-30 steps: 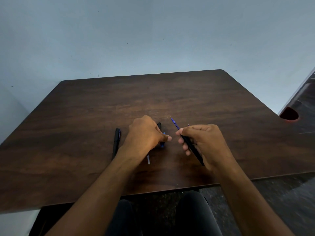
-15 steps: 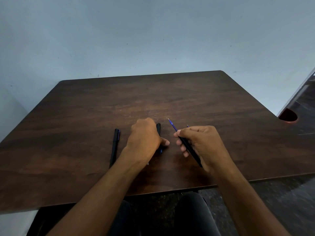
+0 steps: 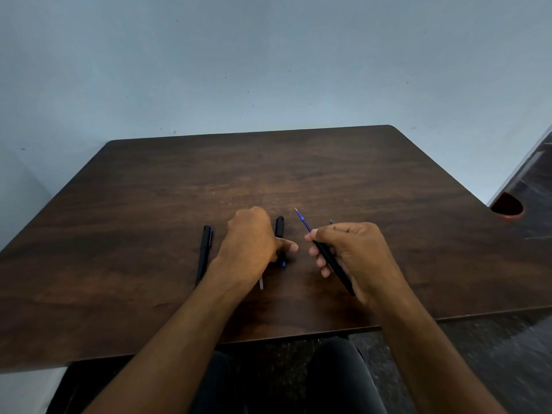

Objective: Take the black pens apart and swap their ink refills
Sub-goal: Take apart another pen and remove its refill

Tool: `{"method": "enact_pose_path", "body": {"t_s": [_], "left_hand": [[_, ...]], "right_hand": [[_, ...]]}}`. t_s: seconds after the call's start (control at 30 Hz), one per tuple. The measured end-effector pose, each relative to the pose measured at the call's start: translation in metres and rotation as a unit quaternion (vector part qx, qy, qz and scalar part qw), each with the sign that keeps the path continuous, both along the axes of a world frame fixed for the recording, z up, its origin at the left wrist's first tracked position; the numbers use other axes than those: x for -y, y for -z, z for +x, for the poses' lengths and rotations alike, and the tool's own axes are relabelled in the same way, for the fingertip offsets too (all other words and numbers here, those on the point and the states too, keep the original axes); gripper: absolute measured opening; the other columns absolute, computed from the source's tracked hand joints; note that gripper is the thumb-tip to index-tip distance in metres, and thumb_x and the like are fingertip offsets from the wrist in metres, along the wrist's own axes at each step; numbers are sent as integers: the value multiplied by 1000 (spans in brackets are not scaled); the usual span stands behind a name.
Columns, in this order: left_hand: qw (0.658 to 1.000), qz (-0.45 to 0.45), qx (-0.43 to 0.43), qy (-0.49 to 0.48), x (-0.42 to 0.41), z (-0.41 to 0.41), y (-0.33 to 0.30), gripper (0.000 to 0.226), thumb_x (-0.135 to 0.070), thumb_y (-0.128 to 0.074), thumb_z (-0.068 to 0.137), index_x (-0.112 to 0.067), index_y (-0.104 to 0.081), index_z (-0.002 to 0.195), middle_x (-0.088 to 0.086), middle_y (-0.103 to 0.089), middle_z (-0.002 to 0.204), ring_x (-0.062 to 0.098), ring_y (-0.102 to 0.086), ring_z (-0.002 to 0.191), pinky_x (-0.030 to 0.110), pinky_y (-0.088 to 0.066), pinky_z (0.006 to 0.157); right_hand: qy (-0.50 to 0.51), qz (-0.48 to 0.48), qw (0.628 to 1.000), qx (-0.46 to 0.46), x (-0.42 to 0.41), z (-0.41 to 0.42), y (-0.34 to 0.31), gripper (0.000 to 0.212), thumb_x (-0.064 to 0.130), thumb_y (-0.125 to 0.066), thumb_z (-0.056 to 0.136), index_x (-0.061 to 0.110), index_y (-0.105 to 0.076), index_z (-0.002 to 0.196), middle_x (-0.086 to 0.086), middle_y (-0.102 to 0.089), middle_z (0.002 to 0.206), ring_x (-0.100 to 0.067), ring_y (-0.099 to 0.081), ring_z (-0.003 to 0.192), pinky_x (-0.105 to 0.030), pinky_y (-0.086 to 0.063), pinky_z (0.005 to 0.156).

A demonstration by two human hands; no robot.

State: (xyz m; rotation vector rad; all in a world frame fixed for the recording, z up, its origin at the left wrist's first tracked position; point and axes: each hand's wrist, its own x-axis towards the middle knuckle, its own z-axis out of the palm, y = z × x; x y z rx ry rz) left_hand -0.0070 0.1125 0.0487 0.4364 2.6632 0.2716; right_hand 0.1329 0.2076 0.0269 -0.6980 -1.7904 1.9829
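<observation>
At the left of the centre group a capped black pen lies whole on the dark wooden surface, its length running toward the viewer and its near end hidden behind the left forearm. Just right of it, the left hand rests knuckles-up on the surface, fingers curled down over something beneath the palm; what it grasps I cannot tell for certain. A black pen part pokes out beyond the knuckles, a bit of blue shows below the thumb, and a thin pale stub shows by the wrist, perhaps the end of a refill.

Right of centre, the right hand is clenched around a black barrel held at a slant, with a blue refill sticking out of its upper end, tip pointing to the upper left. A second thin tip peeks above the knuckles; it is too small to identify.

By my reading, the swap is midway: one pen is untouched, and a refill is part-way into or out of the barrel. The next move probably calls for a steady, straight push or pull along the barrel, with the left hand bringing up the matching part.

No brand, label or writing can be read on anything here.
</observation>
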Motion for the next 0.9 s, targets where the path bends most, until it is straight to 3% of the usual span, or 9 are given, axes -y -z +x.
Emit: {"method": "enact_pose_path", "body": {"t_s": [0.07,0.13,0.17,0.27,0.37,0.47,0.57,0.73,0.9], "left_hand": [[999,8,31,-8,2,1,-8,52,-60,-77,65,-15,-74,92,-4,-70,67,7,-63,60,26,-43,47],[999,40,22,0,7,2,-11,48,-58,-76,68,-16,-75,90,-3,-74,75,9,-68,71,26,-55,63],[997,74,4,7,11,3,-11,42,-57,-75,69,-18,-76,83,-4,-73,70,6,-68,68,23,-55,64],[967,250,-43,31,32,12,-6,22,-46,-77,74,-26,-71,70,-9,-65,49,-3,-60,46,12,-44,44],[930,361,-26,65,47,21,-2,10,-38,-77,76,-30,-73,73,-9,-70,60,1,-66,58,21,-49,56],[901,429,-18,60,54,22,0,6,-35,-76,78,-30,-73,76,-17,-72,69,-4,-65,63,18,-48,58],[880,471,-20,55,59,24,2,11,-39,-75,78,-29,-72,81,-22,-71,71,-8,-64,64,9,-45,53],[856,508,-83,43,63,35,6,26,-44,-82,66,-30,-66,80,-18,-69,74,-4,-62,63,8,-44,52],[867,477,-131,64,56,48,15,30,-37,-87,62,-33,-66,82,-17,-65,70,-7,-62,70,4,-44,57]], "right_hand": [[0,-5,1000,-5,0,0,0,16,10,-68,87,2,-79,78,-14,-70,64,-20,-58,50,-30,-47,44],[-1,-9,1000,-12,1,0,1,16,10,-68,86,2,-79,78,-16,-71,66,-21,-59,51,-30,-48,45],[0,-11,1000,-17,1,-1,1,16,10,-68,86,1,-79,79,-18,-72,68,-23,-60,52,-31,-49,47],[-8,-8,999,-30,6,-2,1,16,11,-67,91,2,-78,85,-21,-75,76,-25,-64,58,-35,-53,54],[-13,1,999,-42,12,-4,-1,18,13,-64,95,4,-78,90,-18,-77,81,-25,-68,63,-36,-57,58],[-3,-11,998,-62,19,-8,-5,18,12,-61,97,3,-76,93,-18,-78,83,-26,-70,66,-38,-61,61],[15,-24,997,-68,27,-13,-8,17,11,-59,98,2,-74,96,-17,-78,83,-28,-72,68,-39,-62,61],[57,-46,994,-85,35,-19,-10,16,11,-58,99,4,-71,96,-14,-80,85,-28,-77,75,-37,-64,66],[93,-99,984,-118,45,-22,-8,16,9,-57,100,2,-71,98,-16,-79,91,-31,-78,83,-28,-60,62]]}}
